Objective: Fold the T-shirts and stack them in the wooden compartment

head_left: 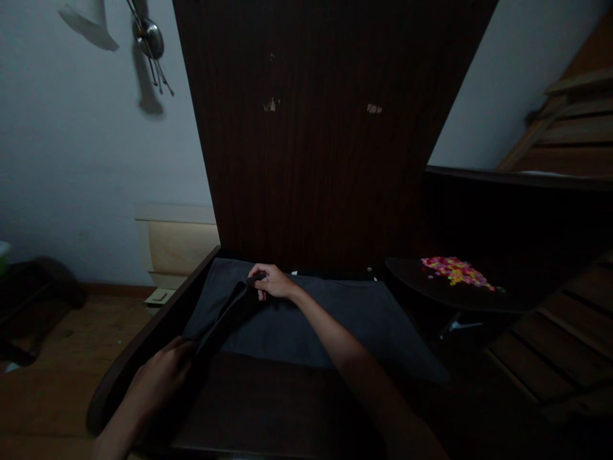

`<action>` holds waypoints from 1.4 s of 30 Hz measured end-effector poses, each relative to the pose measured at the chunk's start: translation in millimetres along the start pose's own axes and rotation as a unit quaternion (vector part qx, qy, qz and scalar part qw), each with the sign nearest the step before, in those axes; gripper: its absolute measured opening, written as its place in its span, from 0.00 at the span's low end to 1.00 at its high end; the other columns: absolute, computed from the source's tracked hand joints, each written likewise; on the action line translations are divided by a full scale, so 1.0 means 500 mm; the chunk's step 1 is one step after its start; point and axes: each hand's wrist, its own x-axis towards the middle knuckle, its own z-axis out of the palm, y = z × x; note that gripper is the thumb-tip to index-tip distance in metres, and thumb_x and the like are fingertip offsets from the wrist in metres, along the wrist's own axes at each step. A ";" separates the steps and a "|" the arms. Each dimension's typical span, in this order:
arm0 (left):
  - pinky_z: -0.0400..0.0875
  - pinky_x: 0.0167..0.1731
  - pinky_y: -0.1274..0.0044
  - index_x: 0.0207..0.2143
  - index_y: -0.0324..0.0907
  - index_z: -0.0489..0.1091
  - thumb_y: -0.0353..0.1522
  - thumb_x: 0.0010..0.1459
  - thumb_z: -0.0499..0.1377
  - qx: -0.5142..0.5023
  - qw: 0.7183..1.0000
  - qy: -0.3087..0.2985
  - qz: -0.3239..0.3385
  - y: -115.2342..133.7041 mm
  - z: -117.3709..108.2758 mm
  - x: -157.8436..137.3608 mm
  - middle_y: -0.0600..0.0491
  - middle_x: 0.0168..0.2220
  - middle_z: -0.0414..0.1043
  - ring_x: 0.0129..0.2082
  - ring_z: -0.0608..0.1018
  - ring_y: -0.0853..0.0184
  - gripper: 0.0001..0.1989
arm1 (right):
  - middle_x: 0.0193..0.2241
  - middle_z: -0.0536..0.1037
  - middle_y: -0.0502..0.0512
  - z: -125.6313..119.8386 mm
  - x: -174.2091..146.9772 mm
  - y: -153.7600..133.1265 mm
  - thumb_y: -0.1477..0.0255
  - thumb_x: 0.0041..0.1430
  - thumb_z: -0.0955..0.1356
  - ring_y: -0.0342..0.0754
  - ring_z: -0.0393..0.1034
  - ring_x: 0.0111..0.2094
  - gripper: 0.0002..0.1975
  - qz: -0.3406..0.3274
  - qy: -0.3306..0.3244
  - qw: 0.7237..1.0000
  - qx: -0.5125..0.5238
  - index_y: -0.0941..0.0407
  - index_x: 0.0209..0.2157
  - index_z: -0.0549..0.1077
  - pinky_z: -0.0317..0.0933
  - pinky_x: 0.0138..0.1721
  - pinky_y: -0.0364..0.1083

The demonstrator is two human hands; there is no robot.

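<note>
A dark grey cloth point(306, 319) lies spread over a dark wooden desk top point(268, 396), with a raised fold running along its left part. My right hand point(272, 282) pinches the far end of that fold between thumb and fingers. At the near end of the fold, my left hand point(165, 370) is closed on the cloth's edge, its fingertips partly hidden in shadow. Left of the fold, part of the cloth lies flat toward the desk's left side.
A tall dark wooden panel point(316, 147) rises behind the desk, and a raised rim point(143, 345) borders its left side. Small colourful pieces point(457, 271) lie on a dark rounded shelf point(431, 291) at right. Wooden slats point(541, 358) stand at far right; a wall lamp point(148, 38) hangs upper left.
</note>
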 end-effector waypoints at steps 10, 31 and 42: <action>0.74 0.40 0.69 0.50 0.38 0.67 0.31 0.57 0.46 0.010 0.997 0.064 -0.042 -0.039 0.052 0.005 0.40 0.46 0.77 0.44 0.80 0.55 0.20 | 0.22 0.69 0.41 -0.003 -0.003 -0.010 0.74 0.56 0.68 0.37 0.67 0.14 0.08 0.004 0.019 0.999 0.035 0.56 0.35 0.63 0.61 0.16 0.36; 0.73 0.39 0.72 0.44 0.44 0.66 0.44 0.60 0.46 -0.158 0.944 0.270 -0.105 0.026 0.038 -0.030 0.46 0.40 0.77 0.39 0.80 0.57 0.18 | 0.22 0.67 0.40 0.052 0.133 -0.004 0.74 0.58 0.64 0.35 0.64 0.17 0.06 -0.056 0.195 0.979 -0.026 0.53 0.38 0.64 0.60 0.17 0.33; 0.76 0.34 0.70 0.42 0.42 0.68 0.47 0.57 0.49 -0.363 0.898 0.193 -0.156 0.023 0.028 -0.011 0.47 0.38 0.77 0.36 0.80 0.56 0.22 | 0.54 0.69 0.58 0.099 0.189 0.043 0.83 0.51 0.66 0.46 0.73 0.45 0.26 -0.057 0.211 0.960 -0.174 0.53 0.53 0.67 0.68 0.48 0.46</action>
